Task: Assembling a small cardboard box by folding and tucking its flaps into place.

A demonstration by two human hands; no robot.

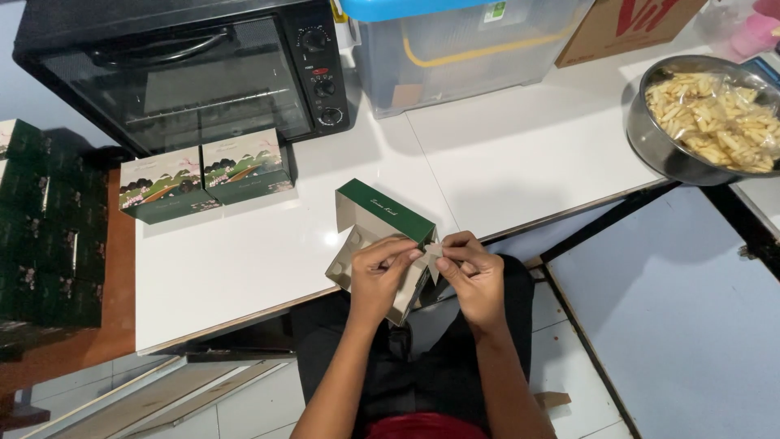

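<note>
Box (382,236), green, half-folded, clamped at its flap between fingers of left hand (375,276) and right hand (473,272) over the tabletop (504,154) edge; uneven pinching would likely crease the flap.

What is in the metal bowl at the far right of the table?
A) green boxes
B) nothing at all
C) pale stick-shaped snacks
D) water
C: the metal bowl holds a heap of pale stick-shaped snacks, partly in clear plastic, well away from the green box that the left hand and right hand are folding.
</note>
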